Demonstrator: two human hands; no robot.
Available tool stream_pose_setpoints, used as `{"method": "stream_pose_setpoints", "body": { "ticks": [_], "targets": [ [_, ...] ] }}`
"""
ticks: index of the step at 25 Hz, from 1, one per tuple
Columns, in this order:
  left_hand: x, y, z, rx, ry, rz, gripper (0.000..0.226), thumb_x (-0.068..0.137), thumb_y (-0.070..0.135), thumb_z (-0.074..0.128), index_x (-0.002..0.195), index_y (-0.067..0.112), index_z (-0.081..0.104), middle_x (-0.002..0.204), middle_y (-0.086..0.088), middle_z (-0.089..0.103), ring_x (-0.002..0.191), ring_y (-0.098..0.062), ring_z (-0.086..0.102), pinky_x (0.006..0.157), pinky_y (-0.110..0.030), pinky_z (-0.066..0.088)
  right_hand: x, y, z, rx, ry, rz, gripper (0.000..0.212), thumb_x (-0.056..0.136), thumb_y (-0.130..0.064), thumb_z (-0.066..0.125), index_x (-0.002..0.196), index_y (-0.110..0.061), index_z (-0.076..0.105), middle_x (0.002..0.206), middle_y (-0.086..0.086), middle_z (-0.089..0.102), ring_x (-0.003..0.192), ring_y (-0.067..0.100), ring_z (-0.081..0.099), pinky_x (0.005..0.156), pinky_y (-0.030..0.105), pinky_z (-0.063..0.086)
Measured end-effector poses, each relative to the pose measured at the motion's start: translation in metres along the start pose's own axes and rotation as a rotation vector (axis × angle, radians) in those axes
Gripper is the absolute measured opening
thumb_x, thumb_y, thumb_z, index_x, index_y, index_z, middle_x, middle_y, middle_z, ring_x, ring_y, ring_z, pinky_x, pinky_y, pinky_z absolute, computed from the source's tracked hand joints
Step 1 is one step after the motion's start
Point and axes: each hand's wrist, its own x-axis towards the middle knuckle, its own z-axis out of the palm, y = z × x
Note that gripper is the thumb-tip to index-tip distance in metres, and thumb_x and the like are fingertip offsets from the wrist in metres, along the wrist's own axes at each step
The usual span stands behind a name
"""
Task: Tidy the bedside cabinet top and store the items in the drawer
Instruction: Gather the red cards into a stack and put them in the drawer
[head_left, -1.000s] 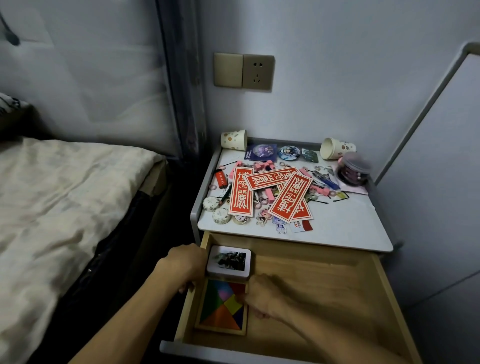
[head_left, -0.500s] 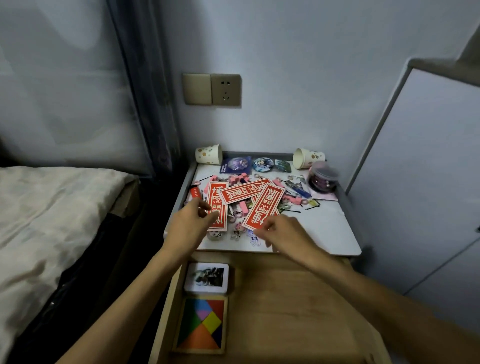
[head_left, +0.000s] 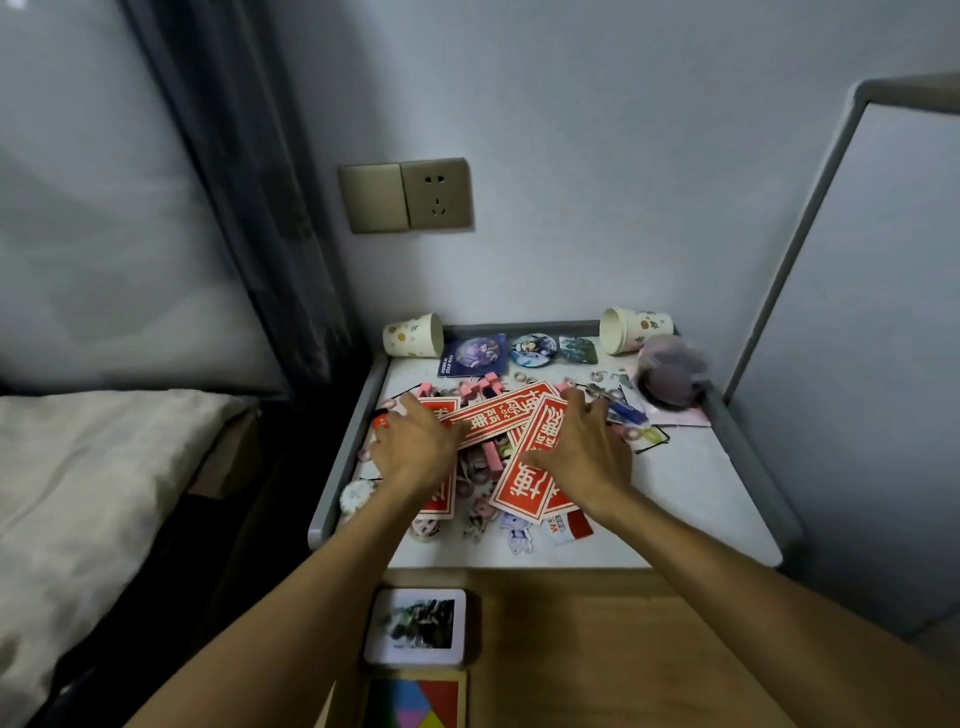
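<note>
The bedside cabinet top (head_left: 691, 499) is littered with red paper cards (head_left: 519, 483), pink clips, small stickers and badges. My left hand (head_left: 415, 441) lies on the left side of the red cards, fingers spread flat. My right hand (head_left: 584, 449) lies on the right side of the same pile, fingers also spread. Neither hand visibly grips a card. Below, the wooden drawer (head_left: 613, 649) is pulled out; a white framed picture tin (head_left: 415, 626) and a coloured tangram puzzle (head_left: 415, 701) lie at its left.
Two paper cups lie on their sides at the back, one at the left (head_left: 413, 335) and one at the right (head_left: 634, 330). A round clear container (head_left: 670, 376) sits back right. The bed (head_left: 78, 493) is left, a white cupboard (head_left: 857, 364) right, a wall socket (head_left: 408, 195) above.
Both hands left the drawer, rose to the cabinet top and moved further back onto the red cards. The tin and the puzzle stay in the drawer.
</note>
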Motion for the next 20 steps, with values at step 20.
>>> {"method": "stream_pose_setpoints", "body": {
  "ticks": [20],
  "targets": [
    [-0.094, -0.031, -0.094, -0.988, -0.342, -0.109, 0.028, 0.084, 0.028, 0.074, 0.105, 0.011, 0.066, 0.082, -0.006, 0.077, 0.072, -0.022, 0.075, 0.065, -0.032, 0.055, -0.069, -0.002, -0.065, 1.093, -0.163, 0.179, 0.037, 0.083, -0.012, 0.074, 0.117, -0.017, 0.062, 0.097, -0.007, 0.075, 0.078, 0.012, 0.074, 0.061, 0.027, 0.056]
  ]
}}
